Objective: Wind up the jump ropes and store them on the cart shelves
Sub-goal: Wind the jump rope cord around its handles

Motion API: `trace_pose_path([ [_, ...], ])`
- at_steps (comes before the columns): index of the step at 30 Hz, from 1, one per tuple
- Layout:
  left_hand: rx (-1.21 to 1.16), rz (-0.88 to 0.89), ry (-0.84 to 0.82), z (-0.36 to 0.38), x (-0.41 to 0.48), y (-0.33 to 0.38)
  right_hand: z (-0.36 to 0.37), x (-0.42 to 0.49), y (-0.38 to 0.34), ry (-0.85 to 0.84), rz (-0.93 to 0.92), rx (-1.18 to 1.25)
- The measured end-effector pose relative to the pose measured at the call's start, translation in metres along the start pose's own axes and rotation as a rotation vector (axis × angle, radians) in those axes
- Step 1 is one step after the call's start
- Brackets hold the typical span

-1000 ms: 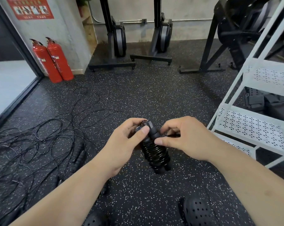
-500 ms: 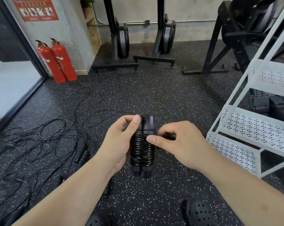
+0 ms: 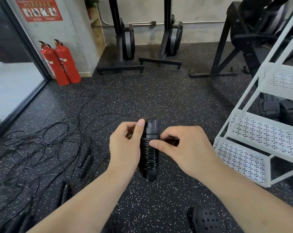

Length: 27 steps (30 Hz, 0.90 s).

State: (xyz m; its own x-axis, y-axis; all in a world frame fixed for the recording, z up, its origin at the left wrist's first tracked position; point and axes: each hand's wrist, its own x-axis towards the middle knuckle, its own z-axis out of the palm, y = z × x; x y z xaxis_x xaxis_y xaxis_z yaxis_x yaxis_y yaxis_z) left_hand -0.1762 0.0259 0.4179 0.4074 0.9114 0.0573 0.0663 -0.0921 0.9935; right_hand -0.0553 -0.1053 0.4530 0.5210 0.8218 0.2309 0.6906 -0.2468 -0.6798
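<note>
Head view: you look down at both of your hands, held over black rubber flooring flecked with white, at the centre of the frame.
Wound rope: the black jump rope bundle, its cord coiled tightly round two paired handles, stands upright between your hands, off the floor.
Left hand: your left hand grips the bundle from its left side, thumb lying up along the handle tops, fingers curled behind.
Right hand: your right hand has its thumb tip pressed on the upper coils, and its fingers pinch a short black piece sticking out at the bundle's right side.
Loose ropes: a tangle of thin black cords sprawls over the floor at the left of the frame, with ribbed black handles lying in it.
Cart: the white metal cart with perforated shelves stands at the right edge, near your right hand but not touching it; dark folded items sit on one shelf.
Background: two red fire extinguishers stand against the wall at upper left; black upright exercise machines line the far wall.
Feet: a black perforated clog shows at lower right.
</note>
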Motion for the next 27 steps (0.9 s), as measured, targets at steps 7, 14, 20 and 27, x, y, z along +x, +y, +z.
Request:
trace_pose_path([
  [7,-0.12,-0.077,-0.298,0.014,-0.028,0.007,0.008,0.002,0.009,0.146,-0.156,-0.332],
  [14,-0.233,-0.222,-0.421,0.014,-0.023,-0.002,0.006,0.006,0.006,0.117,-0.169,-0.247],
  [20,-0.254,-0.292,-0.381,0.012,-0.019,-0.005,-0.011,0.012,0.003,-0.042,-0.123,-0.063],
  [27,-0.362,-0.358,-0.399,0.014,-0.026,0.001,-0.017,0.011,-0.004,0.065,0.04,0.117],
])
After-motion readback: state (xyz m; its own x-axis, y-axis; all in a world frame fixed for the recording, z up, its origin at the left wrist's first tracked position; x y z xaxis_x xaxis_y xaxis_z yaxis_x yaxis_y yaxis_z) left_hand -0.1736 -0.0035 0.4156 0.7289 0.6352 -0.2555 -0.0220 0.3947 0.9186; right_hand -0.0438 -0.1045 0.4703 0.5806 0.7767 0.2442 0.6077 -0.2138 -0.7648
